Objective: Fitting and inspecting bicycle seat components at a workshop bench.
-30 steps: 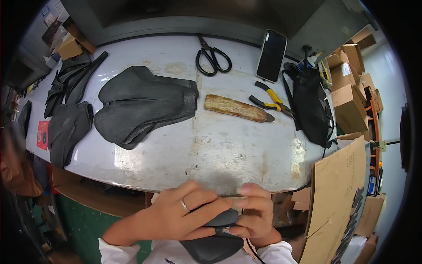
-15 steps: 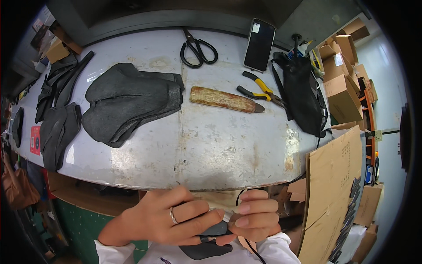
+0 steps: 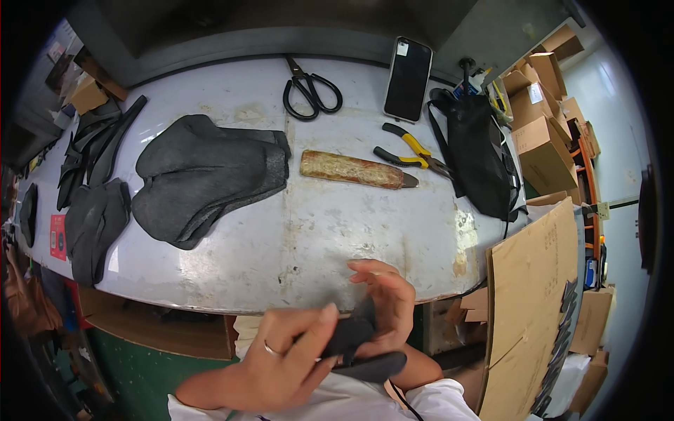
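Note:
In front of my body, past the table's near edge, a dark grey flexible piece (image 3: 351, 333) is held between my hands, slightly blurred. My left hand (image 3: 281, 358), wearing a ring, pinches its left side with thumb and fingers. My right hand (image 3: 393, 302) has it against the palm and thumb, its fingers raised and curved above. A lower flap (image 3: 379, 367) of the same dark grey material sticks out below the right hand; whether it is joined to the piece I cannot tell. On the table beyond lies a stack of similar dark grey cut pieces (image 3: 203, 175).
On the table (image 3: 337, 245) lie a wrapped-handle knife (image 3: 354, 170), yellow-black pliers (image 3: 415, 153), black scissors (image 3: 311, 91), a phone (image 3: 408, 78) and a black bag (image 3: 481, 154). More dark pieces (image 3: 102, 224) lie left. A cardboard sheet (image 3: 526, 295) stands at the right.
Both hands have risen toward the table edge. My right hand has unfolded its fingers upward, and the dark grey piece has turned, showing more of itself between the hands.

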Action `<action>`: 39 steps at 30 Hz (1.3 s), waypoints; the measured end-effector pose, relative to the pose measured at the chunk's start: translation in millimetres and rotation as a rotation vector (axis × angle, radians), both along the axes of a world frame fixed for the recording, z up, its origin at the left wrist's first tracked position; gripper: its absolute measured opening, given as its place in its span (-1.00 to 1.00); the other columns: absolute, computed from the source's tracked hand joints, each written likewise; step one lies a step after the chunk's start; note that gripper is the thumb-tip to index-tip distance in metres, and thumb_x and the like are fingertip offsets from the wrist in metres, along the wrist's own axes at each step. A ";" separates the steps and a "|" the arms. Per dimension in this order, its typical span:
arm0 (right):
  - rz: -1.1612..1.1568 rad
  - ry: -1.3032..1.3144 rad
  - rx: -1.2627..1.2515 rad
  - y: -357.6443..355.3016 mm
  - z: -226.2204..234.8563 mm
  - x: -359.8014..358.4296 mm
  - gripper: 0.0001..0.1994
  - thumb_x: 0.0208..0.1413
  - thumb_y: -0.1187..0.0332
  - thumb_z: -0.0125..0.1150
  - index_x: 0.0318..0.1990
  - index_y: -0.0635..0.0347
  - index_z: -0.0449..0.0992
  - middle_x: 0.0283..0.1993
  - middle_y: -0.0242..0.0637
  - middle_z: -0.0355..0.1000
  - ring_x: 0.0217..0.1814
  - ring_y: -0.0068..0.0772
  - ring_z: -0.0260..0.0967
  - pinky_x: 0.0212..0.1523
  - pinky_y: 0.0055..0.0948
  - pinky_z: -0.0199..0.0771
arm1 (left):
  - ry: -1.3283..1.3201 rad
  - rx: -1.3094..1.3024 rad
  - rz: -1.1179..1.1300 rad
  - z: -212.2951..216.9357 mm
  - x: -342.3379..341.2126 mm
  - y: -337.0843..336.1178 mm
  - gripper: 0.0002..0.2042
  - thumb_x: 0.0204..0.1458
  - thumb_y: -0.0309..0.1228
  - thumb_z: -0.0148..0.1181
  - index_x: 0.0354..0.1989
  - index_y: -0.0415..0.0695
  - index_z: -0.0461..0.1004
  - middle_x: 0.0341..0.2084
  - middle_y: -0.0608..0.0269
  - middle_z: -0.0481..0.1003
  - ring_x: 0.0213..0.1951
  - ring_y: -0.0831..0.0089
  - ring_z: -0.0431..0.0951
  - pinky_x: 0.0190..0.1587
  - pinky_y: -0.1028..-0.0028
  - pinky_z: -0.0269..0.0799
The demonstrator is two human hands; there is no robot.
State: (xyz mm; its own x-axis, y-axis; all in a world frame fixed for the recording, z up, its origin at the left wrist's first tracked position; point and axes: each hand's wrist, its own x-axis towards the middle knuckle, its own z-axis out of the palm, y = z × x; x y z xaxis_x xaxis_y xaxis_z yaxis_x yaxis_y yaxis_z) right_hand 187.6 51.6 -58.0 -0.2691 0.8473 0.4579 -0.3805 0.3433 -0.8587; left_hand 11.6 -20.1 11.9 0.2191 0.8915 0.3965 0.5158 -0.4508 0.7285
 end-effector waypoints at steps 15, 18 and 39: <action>-0.080 -0.388 0.223 -22.1 42.1 5.8 -0.80 0.24 0.37 0.09 -0.34 0.37 0.41 -0.40 -0.11 0.43 -0.51 -0.27 0.39 -0.52 -0.39 0.36 | -0.175 -0.062 0.143 1.3 -14.1 8.1 -0.02 -0.28 -0.11 0.53 0.29 -0.31 0.11 0.24 -0.24 0.16 0.24 -0.03 0.20 0.25 0.14 0.10; -0.022 -0.339 0.299 -31.7 36.3 9.5 -0.84 0.16 0.40 0.18 -0.34 0.34 0.42 -0.40 -0.11 0.44 -0.54 -0.21 0.37 -0.52 -0.38 0.38 | -0.248 0.018 0.170 -5.6 -10.6 12.7 -0.05 -0.32 -0.12 0.56 0.23 -0.30 0.17 0.12 -0.20 0.27 0.10 0.09 0.33 0.10 0.22 0.24; 0.524 0.190 -1.088 0.0 13.9 38.9 -0.67 0.19 0.41 0.19 0.09 0.29 0.40 -0.13 -0.36 0.48 -0.15 -0.59 0.45 -0.18 -0.56 0.46 | -1.101 -0.565 -0.047 15.0 -34.9 -10.2 -0.27 -0.10 -0.82 0.26 0.33 -0.23 0.19 0.01 -0.21 0.48 -0.34 0.55 0.56 -0.31 0.59 0.49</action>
State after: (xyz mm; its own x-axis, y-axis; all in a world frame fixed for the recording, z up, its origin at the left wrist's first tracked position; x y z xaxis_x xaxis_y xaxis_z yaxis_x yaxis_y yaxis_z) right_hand 226.5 51.6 -44.0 -0.6987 0.6224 -0.3529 -0.4077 -0.7517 -0.5184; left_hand -23.3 -30.3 26.8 0.0491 0.9977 -0.0475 -0.5024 0.0658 0.8622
